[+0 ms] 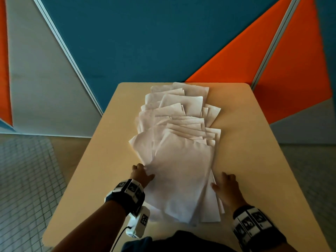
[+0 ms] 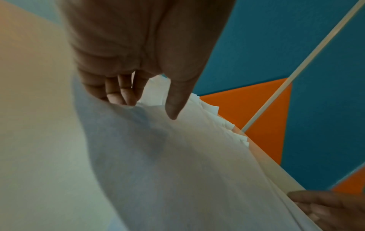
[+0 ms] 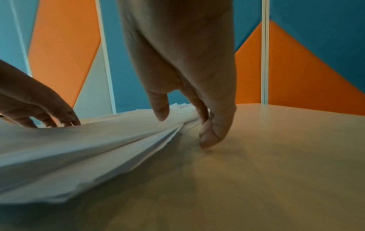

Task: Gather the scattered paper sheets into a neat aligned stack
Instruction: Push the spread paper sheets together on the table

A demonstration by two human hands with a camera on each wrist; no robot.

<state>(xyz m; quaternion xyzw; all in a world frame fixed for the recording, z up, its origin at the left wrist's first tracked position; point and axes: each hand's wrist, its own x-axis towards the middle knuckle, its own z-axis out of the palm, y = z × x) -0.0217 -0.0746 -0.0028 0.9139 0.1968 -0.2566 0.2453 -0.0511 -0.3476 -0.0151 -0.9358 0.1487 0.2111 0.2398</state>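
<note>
Right now I see the paper sheets (image 1: 179,142) lying in a long fanned trail down the middle of the table (image 1: 254,160), from the far edge to the near one. They are white, slightly crumpled, overlapping at skewed angles with corners jutting left and right. My left hand (image 1: 141,174) touches the pile's left edge, fingers fairly straight, thumb on top. My right hand (image 1: 227,188) rests relaxed against the right edge, fingertips on the table.

pale wooden table (image 1: 245,160): 1 | bare hands: 2 | fanned white paper sheets (image 1: 180,160): many, overlapping, uncountable
</note>
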